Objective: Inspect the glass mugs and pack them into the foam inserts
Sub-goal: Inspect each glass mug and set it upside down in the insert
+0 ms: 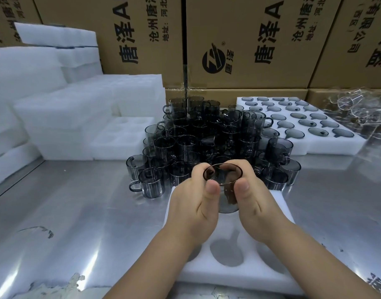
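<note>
1. Your insert (232,277) lies nearest on the counter (77,212).
2. Above it, your left hand (191,203) and right hand (257,203) both grip one mug (225,205) at the rim, thumbs on the near side.
3. Beyond stands the mug pile (206,137).
4. A filled tray (336,147) sits right of the pile, foam stacks (62,117) left, cartons (250,39) behind.

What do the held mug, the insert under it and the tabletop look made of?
The held mug: smoke-grey see-through glass, glossy, with a thin bright edge along the rim.
The foam insert: white foam, matte, with round cut pockets; exact polymer unclear.
The tabletop: sheet metal, probably stainless steel, semi-polished; streaky light reflections and scuff marks.
</note>
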